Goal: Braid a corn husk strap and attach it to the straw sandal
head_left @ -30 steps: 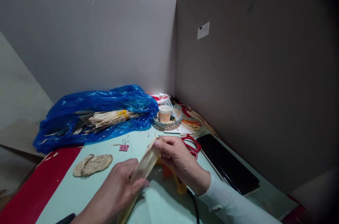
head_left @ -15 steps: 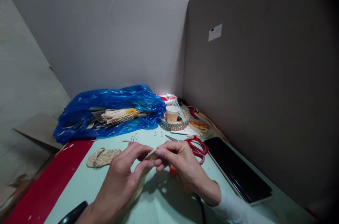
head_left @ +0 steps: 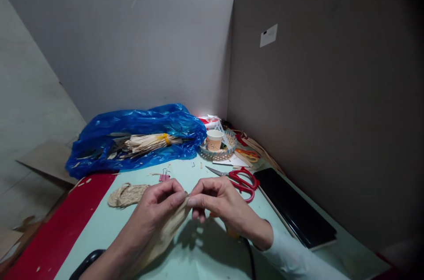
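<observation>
A pale, wide strip of dried husk [head_left: 167, 231] runs slanting up from below my left forearm to my fingertips. My left hand [head_left: 154, 207] pinches its upper end between thumb and bent fingers. Right beside it, my right hand [head_left: 225, 205] grips the same tip with thumb and forefinger, its other fingers curled below. Behind my left hand lies a coil of braided straw cord [head_left: 127, 195]. Red-handled scissors [head_left: 243, 180] rest just beyond my right hand, blades pointing left. Under the right wrist, an orange-yellow object [head_left: 232, 230] with a black cable is mostly hidden.
A blue plastic bag [head_left: 99, 130] holds a tied bundle of dried strips [head_left: 147, 144]. A paper cup [head_left: 214, 139] stands in a woven basket [head_left: 217, 154]. A black flat case [head_left: 294, 209] lies right, beside the grey partition [head_left: 314, 94]. A pink binder clip [head_left: 164, 177] sits mid-table.
Both hands have shifted slightly, and my left fingers have curled in closer to the husk tip. More of the husk's length shows below them. The view has tilted down a little.
</observation>
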Available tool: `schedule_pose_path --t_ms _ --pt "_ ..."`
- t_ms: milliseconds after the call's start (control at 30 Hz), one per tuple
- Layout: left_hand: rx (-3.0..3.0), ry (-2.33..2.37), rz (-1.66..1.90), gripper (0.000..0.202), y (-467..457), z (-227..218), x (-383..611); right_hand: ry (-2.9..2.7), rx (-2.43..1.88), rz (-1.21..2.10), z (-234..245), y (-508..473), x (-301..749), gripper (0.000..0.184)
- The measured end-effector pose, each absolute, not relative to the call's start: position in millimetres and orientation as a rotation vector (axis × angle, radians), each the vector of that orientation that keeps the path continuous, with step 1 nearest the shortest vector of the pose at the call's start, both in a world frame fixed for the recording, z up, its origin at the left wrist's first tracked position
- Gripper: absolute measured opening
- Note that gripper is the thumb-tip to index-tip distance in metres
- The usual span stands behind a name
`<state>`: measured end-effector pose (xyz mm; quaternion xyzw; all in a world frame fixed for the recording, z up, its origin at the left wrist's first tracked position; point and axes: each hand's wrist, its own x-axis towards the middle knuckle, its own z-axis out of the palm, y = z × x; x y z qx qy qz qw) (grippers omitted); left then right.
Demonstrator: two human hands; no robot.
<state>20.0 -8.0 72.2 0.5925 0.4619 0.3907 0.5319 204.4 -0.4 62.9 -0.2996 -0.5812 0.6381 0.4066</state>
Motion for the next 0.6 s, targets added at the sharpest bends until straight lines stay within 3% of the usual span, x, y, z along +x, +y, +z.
schedule_pose_path --t_ms 333,500,600 --pt "1.366 1.011 0.869 0.026 -3.4 67.2 22.4 -1.610 -0.659 1.263 54.7 -0.7 201.4 0.024" --pt "1.197 0.986 0.855 0.027 -6.9 61.9 29.5 -1.640 -0.744 1.217 51.0 -1.6 202.5 0.009" --pt "1.186 1.043 0.934 0.026 -5.9 61.2 30.4 -1.626 -0.791 1.243 50.6 -1.0 203.6 0.019"
